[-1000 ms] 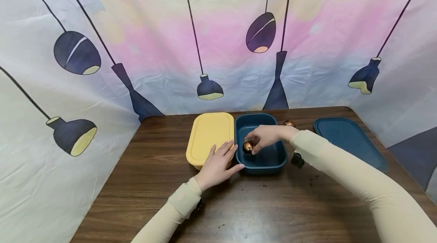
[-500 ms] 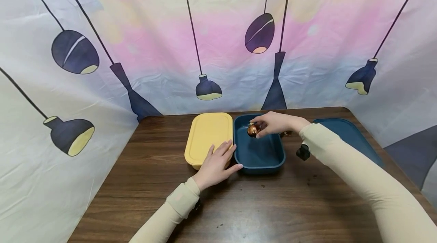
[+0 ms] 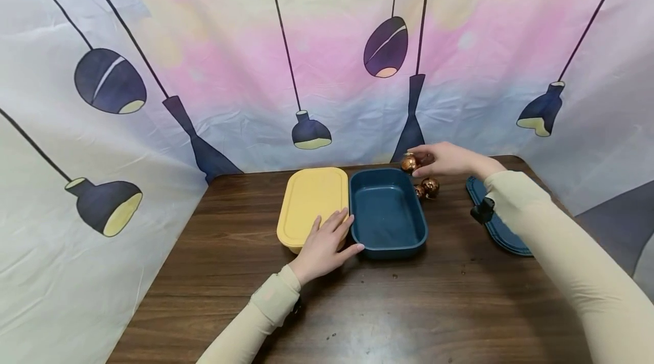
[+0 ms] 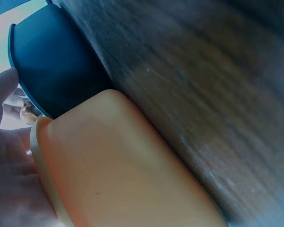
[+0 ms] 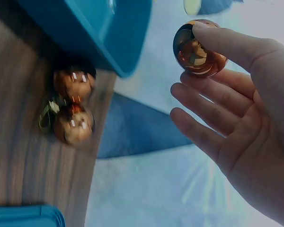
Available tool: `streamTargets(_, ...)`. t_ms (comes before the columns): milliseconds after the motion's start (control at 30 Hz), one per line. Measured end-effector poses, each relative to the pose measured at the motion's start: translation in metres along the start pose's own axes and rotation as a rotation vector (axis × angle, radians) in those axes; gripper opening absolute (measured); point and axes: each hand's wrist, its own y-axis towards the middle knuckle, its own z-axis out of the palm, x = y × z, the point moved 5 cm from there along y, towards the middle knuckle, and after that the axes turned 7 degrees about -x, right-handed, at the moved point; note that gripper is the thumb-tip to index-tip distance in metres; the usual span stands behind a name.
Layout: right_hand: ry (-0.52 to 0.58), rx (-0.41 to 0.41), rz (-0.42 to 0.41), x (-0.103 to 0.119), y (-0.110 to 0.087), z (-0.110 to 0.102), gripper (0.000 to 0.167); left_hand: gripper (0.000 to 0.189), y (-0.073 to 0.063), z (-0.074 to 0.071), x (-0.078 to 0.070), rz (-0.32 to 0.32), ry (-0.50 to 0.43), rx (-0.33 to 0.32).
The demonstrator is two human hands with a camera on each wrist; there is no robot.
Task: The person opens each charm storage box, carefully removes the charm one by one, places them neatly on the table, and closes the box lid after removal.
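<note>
My right hand (image 3: 449, 160) pinches a shiny copper bauble (image 3: 409, 163) between thumb and fingers. In the right wrist view this bauble (image 5: 199, 49) is held off the table, near the far right corner of the blue container (image 3: 386, 250). Two more copper baubles (image 5: 75, 125) lie on the table close to that container's right wall. My left hand (image 3: 323, 250) lies with fingers spread on the front right corner of the yellow lidded container (image 3: 314, 199), its thumb at the blue container's front rim. The open blue container shows a bare floor.
A dark blue lid (image 3: 503, 233) lies on the table at the right, partly hidden by my right sleeve. Behind the brown wooden table (image 3: 230, 273) hangs a cloth (image 3: 347, 91) printed with lamps.
My right hand has lifted the bauble out of the blue container and carried it to the right and back, past the rim. My left hand has stayed in place.
</note>
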Motion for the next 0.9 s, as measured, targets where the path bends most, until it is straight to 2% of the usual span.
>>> streamTargets(200,-0.004,-0.098,0.057,-0.013,-0.016,-0.028,0.076,0.073,0.000,0.000,0.000,0.004,-0.007,-0.008)
streamTargets(433,-0.009,-0.164,0.100,-0.028,-0.032,-0.049,0.076,0.074,-0.001,0.002,0.001,-0.009,0.004,0.008)
streamTargets(700,-0.016,-0.179,0.136,-0.045,-0.043,-0.050,0.079,0.074,-0.002,0.002,0.001,-0.025,-0.006,0.013)
streamTargets(900,-0.029,-0.176,0.155,-0.065,-0.049,-0.040,0.080,0.074,-0.001,0.002,0.000,-0.021,-0.001,0.015)
